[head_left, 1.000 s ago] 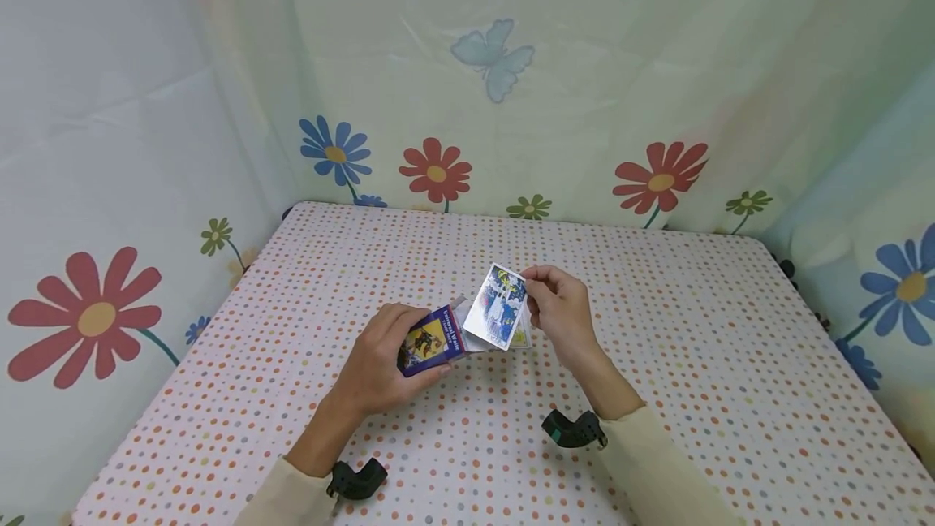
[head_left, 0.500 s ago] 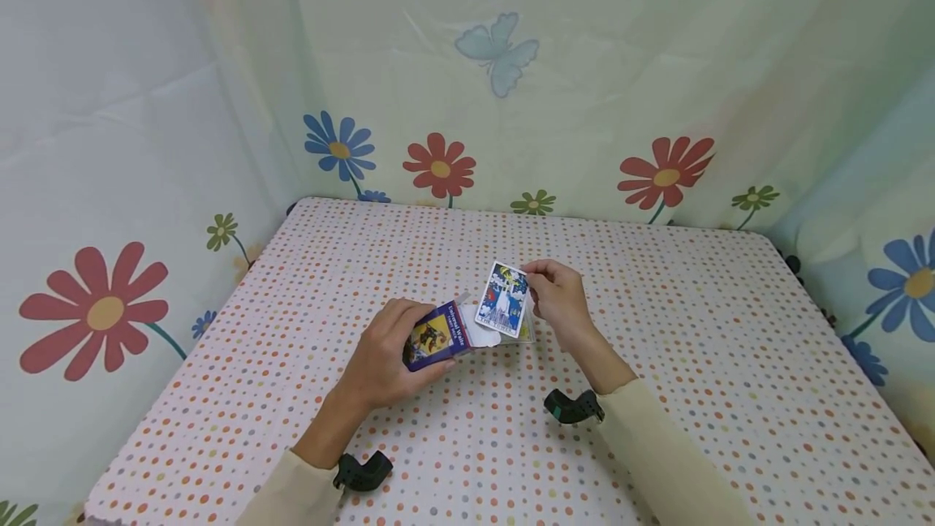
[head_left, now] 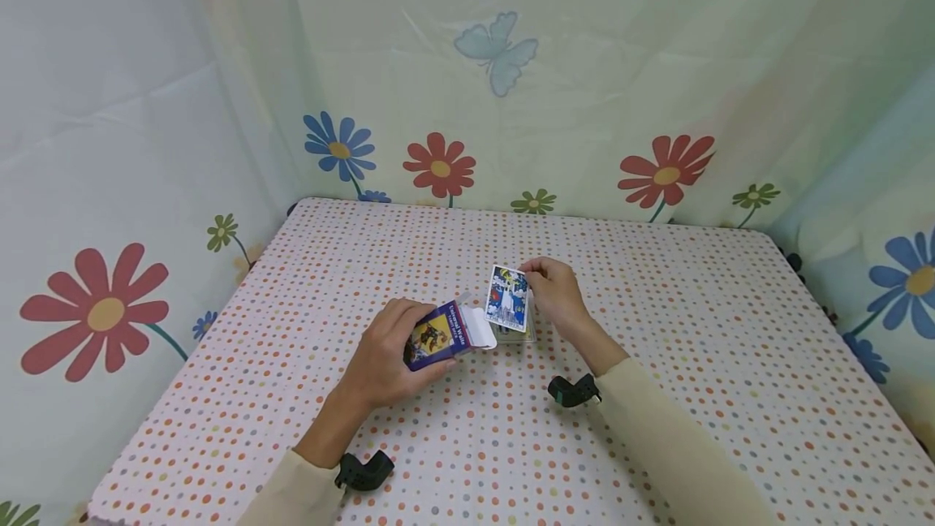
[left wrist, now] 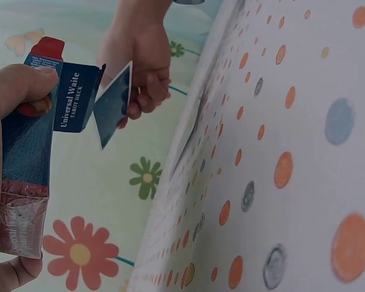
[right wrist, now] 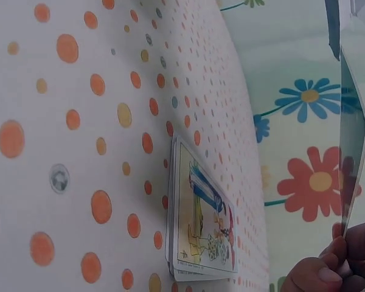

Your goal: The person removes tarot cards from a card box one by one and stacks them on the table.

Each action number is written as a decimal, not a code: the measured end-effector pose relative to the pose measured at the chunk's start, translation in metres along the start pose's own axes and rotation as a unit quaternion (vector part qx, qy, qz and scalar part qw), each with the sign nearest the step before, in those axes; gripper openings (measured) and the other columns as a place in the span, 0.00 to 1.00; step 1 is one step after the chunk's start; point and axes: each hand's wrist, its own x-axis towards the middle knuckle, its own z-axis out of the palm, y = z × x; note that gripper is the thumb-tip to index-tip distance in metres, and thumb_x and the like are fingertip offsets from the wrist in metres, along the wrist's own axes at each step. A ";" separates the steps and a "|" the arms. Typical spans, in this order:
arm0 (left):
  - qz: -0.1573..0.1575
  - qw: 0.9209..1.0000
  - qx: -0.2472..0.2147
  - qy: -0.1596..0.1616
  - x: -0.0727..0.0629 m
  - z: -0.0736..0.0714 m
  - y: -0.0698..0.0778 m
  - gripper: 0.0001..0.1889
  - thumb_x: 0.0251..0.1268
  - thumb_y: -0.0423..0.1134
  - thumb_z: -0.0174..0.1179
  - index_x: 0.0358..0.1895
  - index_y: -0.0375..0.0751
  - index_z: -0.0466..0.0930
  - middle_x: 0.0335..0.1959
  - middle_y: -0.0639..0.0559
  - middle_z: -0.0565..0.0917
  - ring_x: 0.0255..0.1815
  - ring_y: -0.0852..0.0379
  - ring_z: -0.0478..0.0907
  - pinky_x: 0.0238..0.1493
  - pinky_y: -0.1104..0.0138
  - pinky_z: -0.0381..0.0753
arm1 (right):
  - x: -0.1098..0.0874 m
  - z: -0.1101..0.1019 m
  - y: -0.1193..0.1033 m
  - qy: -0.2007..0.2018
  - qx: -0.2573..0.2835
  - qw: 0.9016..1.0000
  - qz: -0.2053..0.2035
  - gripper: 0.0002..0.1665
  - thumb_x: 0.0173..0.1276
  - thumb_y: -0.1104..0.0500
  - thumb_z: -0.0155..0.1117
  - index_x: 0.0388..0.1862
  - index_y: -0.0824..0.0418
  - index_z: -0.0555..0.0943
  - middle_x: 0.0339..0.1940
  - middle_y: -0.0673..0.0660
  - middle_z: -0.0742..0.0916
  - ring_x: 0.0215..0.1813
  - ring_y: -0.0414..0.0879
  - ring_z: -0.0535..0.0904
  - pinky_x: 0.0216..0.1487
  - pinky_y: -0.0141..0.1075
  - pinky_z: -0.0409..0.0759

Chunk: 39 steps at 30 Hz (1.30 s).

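Observation:
My left hand (head_left: 381,357) grips a purple tarot card box (head_left: 431,338) labelled "Universal Waite Tarot Deck", thumb on the near side and fingers on the far side. Its end flap (left wrist: 78,100) stands open, facing right. The fingertips of my right hand (head_left: 561,297) pinch one tarot card (head_left: 507,297) by its upper right edge. That card is face toward the head camera, with a white tower on blue, and hangs just right of the box opening. Below it a small stack of tarot cards (right wrist: 202,228) lies face up on the table, partly hidden in the head view.
A dotted cloth covers the table (head_left: 351,254). Behind and at both sides hang flower-printed curtains (head_left: 555,88). Each wrist carries a black camera mount, the left mount (head_left: 365,471) low over the cloth.
My right hand has turned the tarot card more upright and shifted it a little right, off the box flap and over the stack. The glare on its face is gone; my left hand barely moved.

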 end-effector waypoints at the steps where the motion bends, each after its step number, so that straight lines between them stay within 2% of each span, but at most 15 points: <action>1: -0.001 1.000 0.001 0.000 0.000 0.000 0.000 0.36 0.57 0.63 0.69 0.59 0.39 0.78 0.51 0.49 0.80 0.48 0.56 0.76 0.46 0.61 0.79 | 0.001 0.000 0.000 -0.002 0.000 1.000 0.001 0.16 0.79 0.63 0.45 0.53 0.67 0.79 0.42 0.61 0.81 0.36 0.48 0.71 0.29 0.31 0.70; 5: -0.005 1.000 0.003 0.001 0.000 0.000 0.000 0.36 0.53 0.60 0.73 0.59 0.39 0.78 0.51 0.49 0.80 0.49 0.56 0.76 0.46 0.61 0.79 | 0.005 0.000 0.001 -0.008 -0.010 1.000 0.002 0.15 0.80 0.63 0.46 0.52 0.67 0.79 0.42 0.61 0.80 0.37 0.48 0.72 0.30 0.32 0.70; 10: -0.006 1.000 0.001 0.001 0.001 -0.001 0.000 0.36 0.51 0.58 0.75 0.60 0.39 0.78 0.52 0.49 0.80 0.50 0.56 0.76 0.47 0.61 0.79 | 0.010 0.000 0.004 -0.014 -0.038 0.999 0.004 0.15 0.80 0.64 0.46 0.52 0.67 0.79 0.44 0.62 0.81 0.41 0.49 0.74 0.35 0.34 0.73; 17: -0.002 1.000 0.002 0.005 0.001 0.000 -0.001 0.36 0.50 0.57 0.75 0.59 0.39 0.78 0.52 0.49 0.81 0.50 0.55 0.76 0.46 0.61 0.79 | 0.018 0.003 0.012 -0.024 -0.063 0.997 0.030 0.15 0.81 0.63 0.45 0.53 0.66 0.79 0.45 0.61 0.81 0.44 0.49 0.75 0.42 0.37 0.75; 25: -0.004 1.000 0.005 0.010 0.000 0.000 -0.001 0.37 0.47 0.54 0.78 0.59 0.38 0.78 0.52 0.49 0.80 0.50 0.55 0.76 0.46 0.62 0.80 | 0.025 0.002 0.026 -0.036 -0.095 0.995 0.012 0.15 0.78 0.65 0.45 0.50 0.66 0.80 0.39 0.60 0.80 0.39 0.48 0.74 0.38 0.37 0.72; 33: -0.004 1.000 0.008 0.008 0.000 -0.002 0.000 0.38 0.47 0.55 0.77 0.60 0.38 0.77 0.52 0.49 0.80 0.50 0.55 0.76 0.46 0.62 0.80 | 0.029 0.002 0.029 -0.044 -0.107 0.993 0.035 0.15 0.80 0.64 0.45 0.51 0.65 0.80 0.43 0.60 0.81 0.43 0.49 0.74 0.40 0.37 0.72; 39: -0.006 1.000 0.007 0.007 0.001 -0.002 0.000 0.38 0.47 0.54 0.78 0.60 0.38 0.77 0.52 0.48 0.80 0.51 0.54 0.76 0.47 0.61 0.80 | 0.034 0.004 0.031 -0.052 -0.134 0.989 0.031 0.14 0.78 0.64 0.46 0.50 0.64 0.81 0.45 0.61 0.82 0.43 0.50 0.75 0.40 0.38 0.73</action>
